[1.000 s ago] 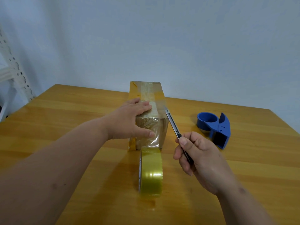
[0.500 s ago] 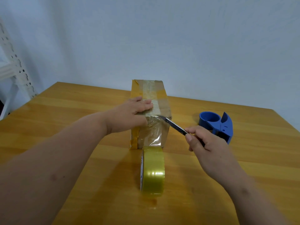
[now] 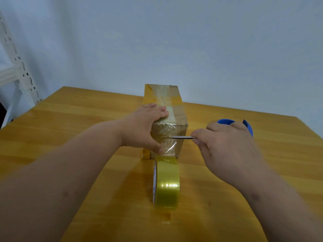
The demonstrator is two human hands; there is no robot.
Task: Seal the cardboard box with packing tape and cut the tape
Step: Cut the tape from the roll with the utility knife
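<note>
Swinging level, the knife (image 3: 183, 137) pinched in the right hand (image 3: 225, 149) now touches tape (image 3: 170, 145) on the near face of the box (image 3: 177, 110); left hand (image 3: 143, 128) presses it onto the table (image 3: 83, 119). Cutting looks imminent.

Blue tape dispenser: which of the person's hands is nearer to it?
Right. The right hand, holding a knife, overlaps the blue tape dispenser; the left hand presses the cardboard box, farther left.

Tape roll (image 3: 167, 182) blocks the box's (image 3: 175, 109) near end, blue dispenser (image 3: 225, 121) stands right.
</note>
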